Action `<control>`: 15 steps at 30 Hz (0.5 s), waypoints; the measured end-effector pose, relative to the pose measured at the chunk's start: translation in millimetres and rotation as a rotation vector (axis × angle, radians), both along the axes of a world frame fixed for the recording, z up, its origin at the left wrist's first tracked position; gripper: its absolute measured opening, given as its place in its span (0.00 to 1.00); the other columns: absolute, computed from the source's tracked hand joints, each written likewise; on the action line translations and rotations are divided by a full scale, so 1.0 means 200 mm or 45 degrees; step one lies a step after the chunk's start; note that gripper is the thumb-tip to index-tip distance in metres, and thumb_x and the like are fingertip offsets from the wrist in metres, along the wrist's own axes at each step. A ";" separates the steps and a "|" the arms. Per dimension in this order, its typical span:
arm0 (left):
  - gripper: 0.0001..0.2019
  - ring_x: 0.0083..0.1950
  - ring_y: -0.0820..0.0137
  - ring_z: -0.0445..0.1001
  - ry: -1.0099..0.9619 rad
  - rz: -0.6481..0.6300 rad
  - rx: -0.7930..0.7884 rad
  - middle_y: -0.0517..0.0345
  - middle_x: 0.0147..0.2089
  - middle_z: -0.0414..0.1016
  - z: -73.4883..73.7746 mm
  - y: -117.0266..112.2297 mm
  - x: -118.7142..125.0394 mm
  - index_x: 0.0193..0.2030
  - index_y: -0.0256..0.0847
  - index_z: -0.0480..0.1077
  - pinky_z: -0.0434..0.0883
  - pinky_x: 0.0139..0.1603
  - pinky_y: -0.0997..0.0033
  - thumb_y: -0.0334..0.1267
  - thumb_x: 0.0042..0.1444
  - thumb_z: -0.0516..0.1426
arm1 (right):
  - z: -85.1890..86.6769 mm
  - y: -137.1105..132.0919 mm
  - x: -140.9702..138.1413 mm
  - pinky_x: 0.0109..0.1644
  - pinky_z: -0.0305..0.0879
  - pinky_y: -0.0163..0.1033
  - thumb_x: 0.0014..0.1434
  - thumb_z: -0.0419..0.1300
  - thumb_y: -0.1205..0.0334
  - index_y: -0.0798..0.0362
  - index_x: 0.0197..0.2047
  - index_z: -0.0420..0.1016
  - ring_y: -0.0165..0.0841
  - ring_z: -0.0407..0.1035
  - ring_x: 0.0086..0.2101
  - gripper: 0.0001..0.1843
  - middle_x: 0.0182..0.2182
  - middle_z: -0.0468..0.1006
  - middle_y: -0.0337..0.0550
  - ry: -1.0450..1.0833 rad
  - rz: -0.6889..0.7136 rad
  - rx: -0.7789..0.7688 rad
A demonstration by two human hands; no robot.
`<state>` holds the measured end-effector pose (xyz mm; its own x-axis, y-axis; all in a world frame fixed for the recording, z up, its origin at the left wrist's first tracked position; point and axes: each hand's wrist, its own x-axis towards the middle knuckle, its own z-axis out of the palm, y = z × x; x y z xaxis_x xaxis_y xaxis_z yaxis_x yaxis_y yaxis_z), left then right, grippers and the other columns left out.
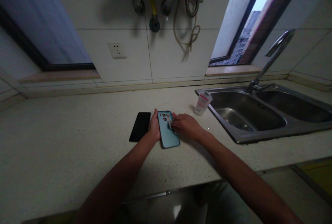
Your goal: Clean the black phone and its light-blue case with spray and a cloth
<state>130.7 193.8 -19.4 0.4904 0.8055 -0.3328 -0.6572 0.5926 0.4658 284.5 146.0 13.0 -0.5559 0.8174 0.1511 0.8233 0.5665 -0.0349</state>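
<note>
A light blue phone case is tilted up above the counter, its back towards me and its round camera openings near the top. My left hand is closed along its left edge. Over the upper right of the case, my right hand pinches a small pale piece, like a wipe or tissue, against the back just below the openings. Most of that piece is hidden by the fingers. Just left of my left hand, a black phone lies flat on the counter.
A clear plastic cup with pink print stands beside the double steel sink on the right, which has a tall faucet. The pale counter meets a tiled wall with a socket and hanging pipes.
</note>
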 end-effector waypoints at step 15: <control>0.25 0.40 0.56 0.80 0.003 -0.094 -0.112 0.46 0.35 0.80 -0.02 -0.09 0.08 0.42 0.38 0.77 0.75 0.44 0.59 0.59 0.63 0.51 | -0.09 0.05 -0.10 0.39 0.57 0.39 0.67 0.54 0.69 0.54 0.42 0.80 0.36 0.65 0.37 0.12 0.36 0.76 0.48 0.379 -0.332 0.271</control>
